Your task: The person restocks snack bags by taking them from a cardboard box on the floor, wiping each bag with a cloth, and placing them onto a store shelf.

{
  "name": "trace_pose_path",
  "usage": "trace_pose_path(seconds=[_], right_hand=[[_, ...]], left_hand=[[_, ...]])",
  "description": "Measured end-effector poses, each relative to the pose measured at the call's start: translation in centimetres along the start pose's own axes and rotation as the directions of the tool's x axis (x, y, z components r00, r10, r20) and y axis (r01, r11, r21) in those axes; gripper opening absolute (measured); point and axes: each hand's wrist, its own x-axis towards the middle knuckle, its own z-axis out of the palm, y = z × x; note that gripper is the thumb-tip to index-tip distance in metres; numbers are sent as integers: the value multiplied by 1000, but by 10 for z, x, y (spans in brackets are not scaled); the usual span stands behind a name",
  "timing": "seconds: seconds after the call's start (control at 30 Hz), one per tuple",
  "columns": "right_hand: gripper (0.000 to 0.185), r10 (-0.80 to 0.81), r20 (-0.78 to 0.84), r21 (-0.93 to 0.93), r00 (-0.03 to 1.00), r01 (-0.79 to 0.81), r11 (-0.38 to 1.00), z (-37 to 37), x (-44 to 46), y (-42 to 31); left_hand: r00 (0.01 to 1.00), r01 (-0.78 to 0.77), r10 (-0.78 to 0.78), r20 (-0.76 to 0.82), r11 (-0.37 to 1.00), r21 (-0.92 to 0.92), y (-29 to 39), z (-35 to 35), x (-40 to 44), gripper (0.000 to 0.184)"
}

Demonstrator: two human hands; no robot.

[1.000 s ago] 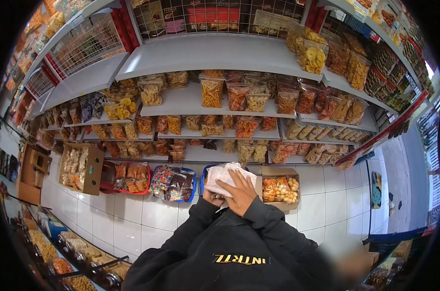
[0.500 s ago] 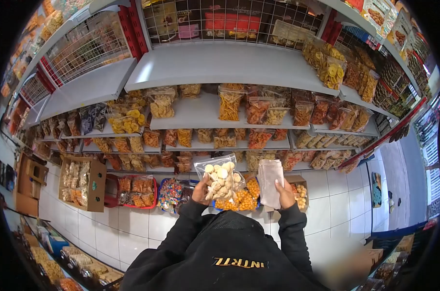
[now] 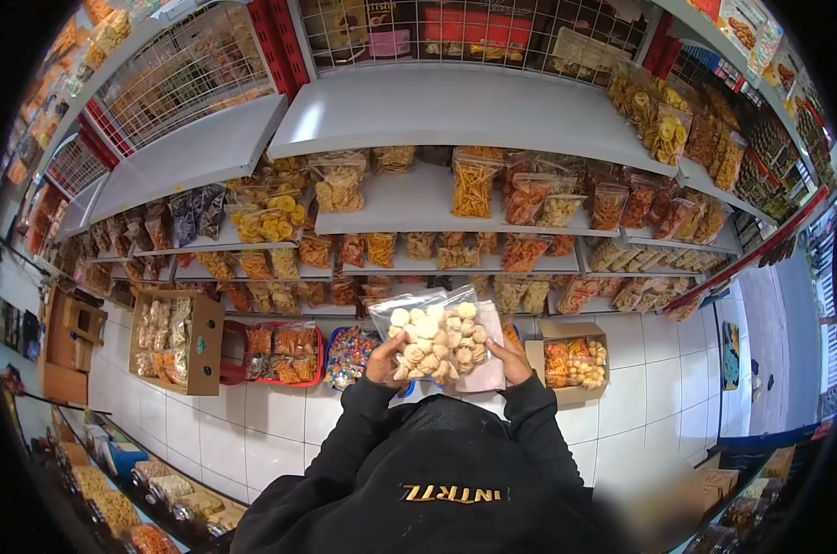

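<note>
In front of my chest is a clear zip bag (image 3: 426,343) of pale round snacks. My left hand (image 3: 382,363) is closed on its left side, thumb in front. A folded pale pinkish cloth (image 3: 488,371) lies partly behind the bag, its right part showing. My right hand (image 3: 512,363) is closed on the cloth at the right edge, close beside the bag. Whether its fingers also grip the bag is hidden.
Grey shelves (image 3: 464,111) with several bagged snacks stand ahead. On the tiled floor are a cardboard box (image 3: 206,346), a red basket (image 3: 319,355) of snack bags, a blue basket of colourful packets (image 3: 352,355), and an open carton (image 3: 580,395).
My right hand has brought the cloth leftward, behind the bag. Both hands are now closer together, and the bag is turned more squarely toward me. The view has shifted slightly left.
</note>
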Motion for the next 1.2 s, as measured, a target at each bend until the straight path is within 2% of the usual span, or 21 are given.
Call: trace_pose_path(seconds=[0.07,0.13,0.23,0.27,0.33,0.37,0.47,0.5,0.53,0.6,0.63,0.7,0.77,0.8,0.9,0.93,1.0,1.03,1.13,1.17,1.2], right_hand=[[45,-70,-43,28,997,71,997,-6,-3,-4],[45,-87,-69,11,994,88,996,-10,-11,-21],[42,-124,-59,-72,990,120,990,1,-25,-50],[42,-119,-50,-110,992,113,987,1,-24,-49],[42,-103,-36,-187,994,95,978,2,-22,-42],[44,-108,-16,-208,994,102,973,11,-24,-42],[44,-135,-47,-316,990,114,942,30,-30,-35],[44,-114,-91,-318,989,79,945,28,-32,-29],[44,-117,-85,-317,989,84,945,28,-36,-25],[45,-139,-69,-316,988,110,942,29,-42,-21],[51,-103,-110,-240,989,75,968,27,-44,-14],[57,-81,-33,-214,996,72,974,33,-55,-14],[62,-49,52,-179,997,58,982,33,-61,-12],[62,-21,55,-77,998,26,997,31,-66,-14],[58,108,47,193,993,-115,974,17,-80,-13],[57,151,-5,180,989,-147,973,2,-81,-15],[55,230,-111,158,967,-212,964,-28,-84,-22],[49,71,-112,161,991,-52,986,-43,-82,-21],[46,-152,-205,-104,967,133,986,-18,-97,-77],[45,-307,-151,-476,940,203,856,-13,-93,-86],[45,-427,-43,-772,903,242,588,-6,-89,-92]], left_hand=[[995,-87,89,48,995,-52,9,0,-1,47],[997,-60,59,58,998,14,20,-21,1,47],[946,-261,318,-69,868,422,15,-32,5,64],[881,-356,471,-50,728,586,9,-29,7,86],[625,-460,771,126,233,857,-6,-7,9,93],[664,-439,726,178,185,879,-7,7,3,93],[765,-451,587,263,199,870,-25,3,6,57],[846,-269,526,86,282,921,-36,-8,5,42],[823,-314,558,109,286,905,-44,-18,10,38],[900,-334,436,9,675,658,-49,-30,17,34],[917,-338,399,-3,779,528,-51,-35,20,34],[949,-305,315,-11,924,230,-53,-36,19,34],[935,-275,344,-84,855,441,-58,-30,18,30],[923,-250,366,-119,805,538,-59,-24,18,28],[912,-298,385,-140,860,415,-61,-16,19,30],[910,-323,391,-141,878,353,-61,-13,21,31],[899,-324,419,-132,835,445,-56,-12,20,28],[893,-322,432,-126,810,490,-53,-12,20,27],[872,-344,482,-91,734,586,-57,9,16,22],[877,-335,471,-92,738,586,-63,13,17,21],[884,-325,459,-91,742,587,-65,29,14,21]])
